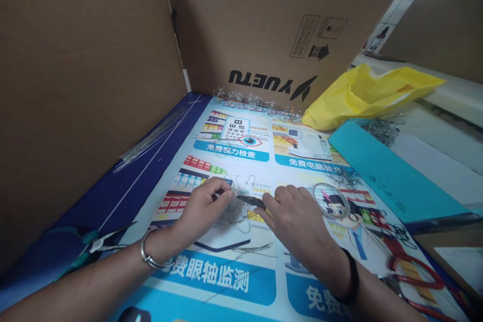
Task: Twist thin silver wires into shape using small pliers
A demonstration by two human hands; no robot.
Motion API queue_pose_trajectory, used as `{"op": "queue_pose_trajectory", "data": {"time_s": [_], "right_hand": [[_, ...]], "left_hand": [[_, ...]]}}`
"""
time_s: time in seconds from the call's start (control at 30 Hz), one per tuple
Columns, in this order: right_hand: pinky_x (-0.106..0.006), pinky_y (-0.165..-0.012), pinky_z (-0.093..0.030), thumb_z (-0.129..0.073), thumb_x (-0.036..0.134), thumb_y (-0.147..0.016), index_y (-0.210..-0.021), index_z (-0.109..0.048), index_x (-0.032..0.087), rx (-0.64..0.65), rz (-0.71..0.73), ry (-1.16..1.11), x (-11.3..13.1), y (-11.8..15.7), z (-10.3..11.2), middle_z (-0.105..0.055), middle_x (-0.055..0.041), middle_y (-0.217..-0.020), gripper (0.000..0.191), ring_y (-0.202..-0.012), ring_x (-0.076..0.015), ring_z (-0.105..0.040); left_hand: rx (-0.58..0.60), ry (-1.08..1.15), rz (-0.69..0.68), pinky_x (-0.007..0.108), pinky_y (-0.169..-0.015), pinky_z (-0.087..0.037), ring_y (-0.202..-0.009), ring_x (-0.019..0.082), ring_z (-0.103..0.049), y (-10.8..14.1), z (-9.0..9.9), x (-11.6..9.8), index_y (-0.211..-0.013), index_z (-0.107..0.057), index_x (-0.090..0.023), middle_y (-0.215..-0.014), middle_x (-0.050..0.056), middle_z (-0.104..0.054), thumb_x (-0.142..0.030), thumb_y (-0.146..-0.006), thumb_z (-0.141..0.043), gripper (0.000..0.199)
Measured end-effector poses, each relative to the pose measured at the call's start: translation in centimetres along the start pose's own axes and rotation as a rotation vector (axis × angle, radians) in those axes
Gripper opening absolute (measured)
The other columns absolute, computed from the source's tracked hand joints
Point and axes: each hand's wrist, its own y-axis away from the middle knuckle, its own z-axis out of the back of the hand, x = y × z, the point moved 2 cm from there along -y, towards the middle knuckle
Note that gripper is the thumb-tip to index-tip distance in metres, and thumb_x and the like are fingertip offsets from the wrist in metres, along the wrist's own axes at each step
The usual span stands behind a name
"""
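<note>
With thumb and forefinger pinched, my left hand (207,205) holds a thin, bent silver wire (241,181) whose loops spread over the printed poster (277,206). My right hand (300,219) is wrapped around a pair of pliers (252,202) with dark, pointed jaws and a bit of yellow handle showing. The jaw tips meet the wire right by my left fingertips. Whether the jaws are fully closed on it is too small to tell. Several loose wire pieces (254,248) lie on the poster below my hands.
Cardboard walls (264,20) stand left and behind. Straight wires (154,136) and teal-handled pliers (101,241) lie left. Wire scraps (245,97) line the back. To the right are a clear ring (314,196), red-handled scissors (418,282), a teal panel (392,176) and a yellow bag (339,100).
</note>
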Motion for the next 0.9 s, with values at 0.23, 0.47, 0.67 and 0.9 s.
{"op": "queue_pose_trajectory", "data": {"time_s": [0.23, 0.47, 0.67, 0.9], "right_hand": [[-0.034, -0.062, -0.022, -0.058, 0.033, -0.082, -0.078, -0.059, 0.02, -0.008, 0.004, 0.077, 0.6, 0.2, 1.1, -0.054, -0.0059, -0.069, 0.014, -0.068, -0.0214, -0.045], [-0.035, -0.061, -0.021, -0.056, 0.017, -0.077, -0.077, -0.06, 0.017, 0.001, -0.002, 0.184, 1.4, 0.0, 2.8, -0.052, -0.0082, -0.068, 0.004, -0.067, -0.022, -0.042], [-0.035, -0.061, -0.021, -0.055, 0.011, -0.071, -0.075, -0.059, 0.018, 0.046, -0.006, 0.19, 1.5, -0.8, 3.9, -0.053, -0.0077, -0.068, 0.009, -0.066, -0.0228, -0.044], [-0.034, -0.062, -0.021, -0.061, 0.021, -0.076, -0.074, -0.057, 0.02, 0.061, -0.03, 0.148, 1.6, -0.6, 3.1, -0.053, -0.0058, -0.068, 0.004, -0.068, -0.0229, -0.045]], "left_hand": [[-0.026, -0.178, -0.236, 0.029, -0.073, -0.042, -0.079, 0.017, -0.054, 0.1, 0.0, 0.1, -0.077, -0.059, -0.018, -0.078, 0.003, -0.06, -0.02, -0.085, -0.051, 0.012], [-0.077, -0.156, -0.266, 0.03, -0.074, -0.042, -0.08, 0.017, -0.055, 0.0, 0.1, 0.0, -0.079, -0.06, -0.017, -0.078, 0.004, -0.061, -0.018, -0.085, -0.053, 0.01], [-0.104, -0.153, -0.317, 0.029, -0.072, -0.042, -0.078, 0.016, -0.055, 0.0, 0.1, 0.3, -0.079, -0.061, -0.017, -0.077, 0.003, -0.062, -0.016, -0.084, -0.055, 0.009], [-0.074, -0.171, -0.293, 0.026, -0.066, -0.042, -0.072, 0.014, -0.054, -0.2, -0.1, 0.9, -0.079, -0.061, -0.016, -0.074, 0.002, -0.059, -0.015, -0.085, -0.054, 0.009]]}}
